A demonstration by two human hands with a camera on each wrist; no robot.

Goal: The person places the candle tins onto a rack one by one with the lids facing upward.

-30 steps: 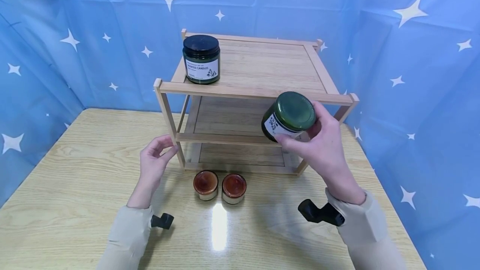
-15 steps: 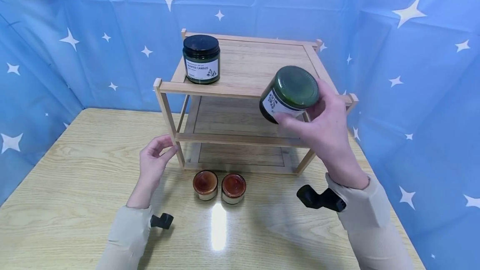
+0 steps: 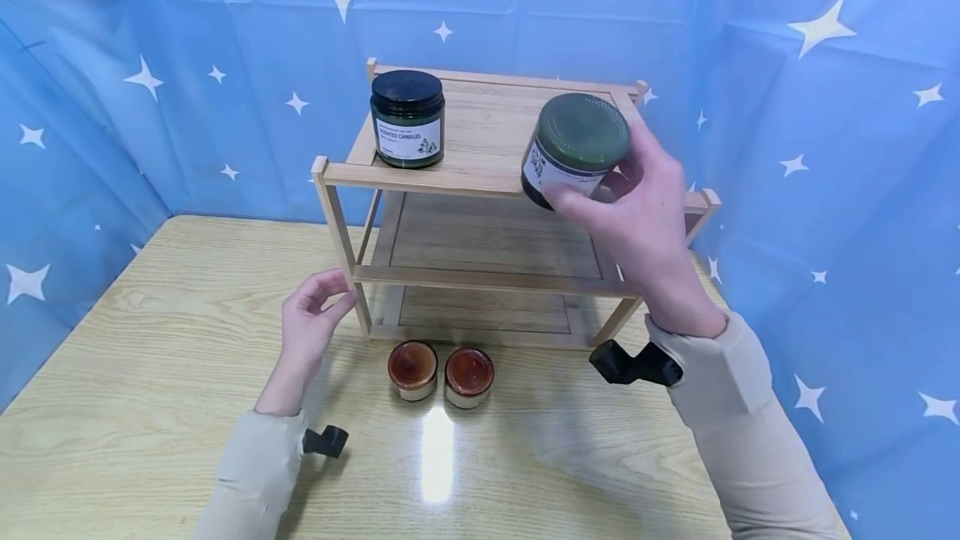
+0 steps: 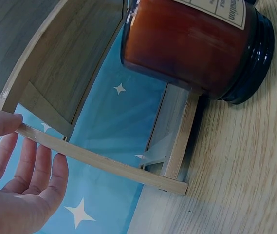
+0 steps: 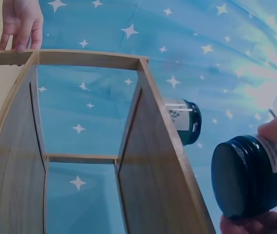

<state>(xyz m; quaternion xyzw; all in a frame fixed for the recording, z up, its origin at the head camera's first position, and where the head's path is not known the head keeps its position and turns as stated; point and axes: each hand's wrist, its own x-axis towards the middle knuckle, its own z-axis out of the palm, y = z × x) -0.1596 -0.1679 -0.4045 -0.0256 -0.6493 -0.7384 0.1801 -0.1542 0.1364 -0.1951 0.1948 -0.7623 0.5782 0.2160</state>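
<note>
Where the starred curtain (image 3: 225, 32) ends, the table (image 3: 120, 340) begins, filling the lower frame. Centre: wooden rack (image 3: 450, 182), three tiers. Rack top, left: standing jar (image 3: 407, 127), green, black-lidded, upright. Lower centre, before the bottom tier: left amber jar (image 3: 412, 369) and right amber jar (image 3: 469, 377), just beside each other. Right hand (image 3: 637, 198), upper right of centre: thumb and fingers spread to the width of the tilted jar (image 3: 573, 148), gripping it base-up, apart from the top tier. Left hand (image 3: 309, 311), left of centre: fingers bent, pinching the rack's left front post. Right forearm: raised, slanting in from lower right; left forearm: low, from lower left.
</note>
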